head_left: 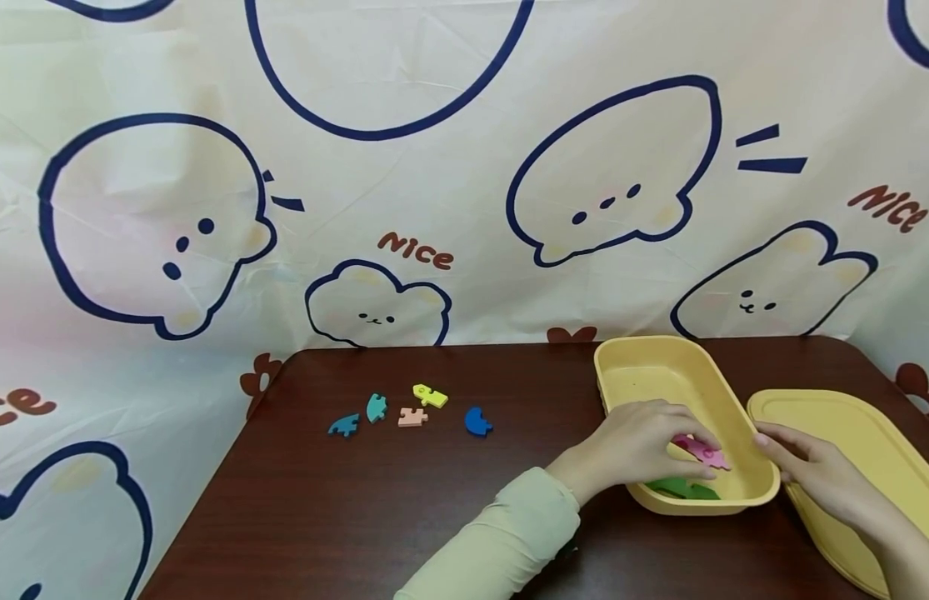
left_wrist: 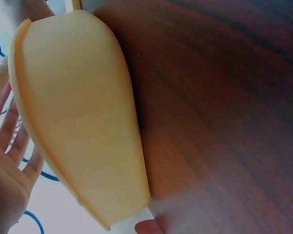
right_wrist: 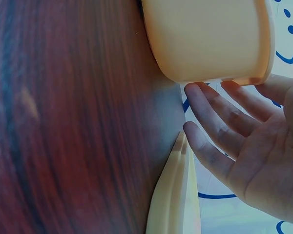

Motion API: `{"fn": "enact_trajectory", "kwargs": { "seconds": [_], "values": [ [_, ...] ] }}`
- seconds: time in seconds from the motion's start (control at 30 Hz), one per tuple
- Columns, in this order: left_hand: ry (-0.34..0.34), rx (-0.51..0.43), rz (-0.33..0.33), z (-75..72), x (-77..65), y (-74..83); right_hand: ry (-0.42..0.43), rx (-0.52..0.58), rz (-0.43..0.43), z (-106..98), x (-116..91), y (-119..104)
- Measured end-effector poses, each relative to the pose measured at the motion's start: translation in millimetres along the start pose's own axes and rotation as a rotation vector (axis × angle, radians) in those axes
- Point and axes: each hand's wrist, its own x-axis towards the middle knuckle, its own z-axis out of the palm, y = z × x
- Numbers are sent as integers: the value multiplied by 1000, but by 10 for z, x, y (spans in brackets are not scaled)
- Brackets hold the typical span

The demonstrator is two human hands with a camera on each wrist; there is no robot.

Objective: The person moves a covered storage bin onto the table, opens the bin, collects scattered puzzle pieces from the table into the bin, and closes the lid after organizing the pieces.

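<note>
A yellow plastic box [head_left: 662, 375] stands on the right of the table. My left hand [head_left: 644, 442] reaches over its near left side and pinches a pink puzzle piece [head_left: 707, 454] between thumb and fingers inside it. Green pieces [head_left: 681, 489] lie in the near end of the box, partly under the hand. In the left wrist view the box wall [left_wrist: 83, 112] hides part of the left hand [left_wrist: 12, 161]. My right hand [head_left: 824, 471] holds the box's right rim, its thumb at the edge and its fingers [right_wrist: 219, 126] against the outside.
A yellow lid [head_left: 831, 408] lies right of the box, partly beneath the right forearm. On the left of the brown table [head_left: 344, 517] are loose puzzle pieces: blue [head_left: 476, 422], yellow [head_left: 432, 397], peach [head_left: 412, 417], turquoise [head_left: 377, 407] and teal [head_left: 345, 425]. A printed cloth [head_left: 479, 208] hangs behind.
</note>
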Motion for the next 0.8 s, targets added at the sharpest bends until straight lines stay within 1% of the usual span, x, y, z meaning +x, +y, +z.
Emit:
{"fn": "enact_trajectory", "kwargs": {
  "seconds": [0.33, 0.47, 0.8],
  "values": [
    [-44, 5, -125, 89, 125, 86, -11, -22, 16, -15, 16, -3],
    [-51, 2, -161, 114, 152, 99, -11, -25, 16, -13, 20, -11],
    [-59, 24, -205, 185, 174, 141, -8, -35, 7, -14, 11, -14]
  ]
}}
